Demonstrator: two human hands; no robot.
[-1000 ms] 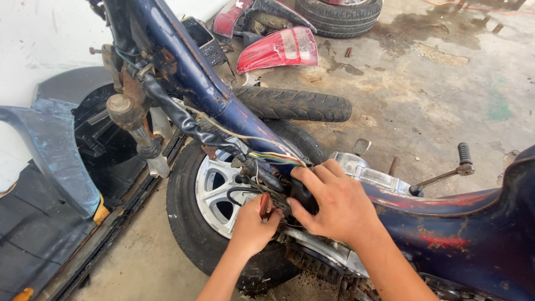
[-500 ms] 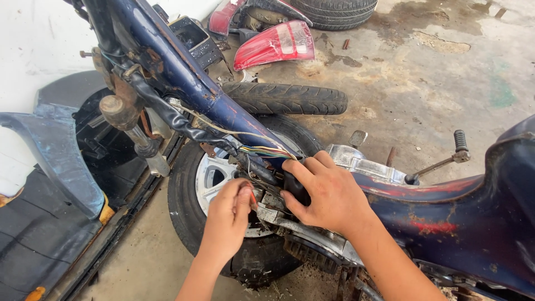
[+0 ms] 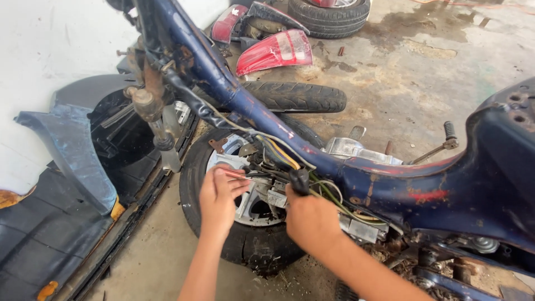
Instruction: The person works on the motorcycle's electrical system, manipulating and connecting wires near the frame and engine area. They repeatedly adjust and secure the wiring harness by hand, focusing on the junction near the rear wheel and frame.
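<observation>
A stripped motorcycle with a dark blue frame lies across the view, a bundle of coloured wires running along its tube. My left hand pinches a thin red-handled tool or wire end next to the wiring, over a loose wheel with a silver rim. My right hand is closed around a black part under the frame tube, just right of the wire bundle. The fingertips of both hands are partly hidden by the wiring.
Dark plastic body panels lie at the left against a white wall. A second tyre, a red tail light and another tyre lie behind on the stained concrete floor. A kick lever sticks out at right.
My right hand slid from on top of the frame tube to below it, gripping the black part. My left hand shifted left and up with the red tool. The camera moved closer.
</observation>
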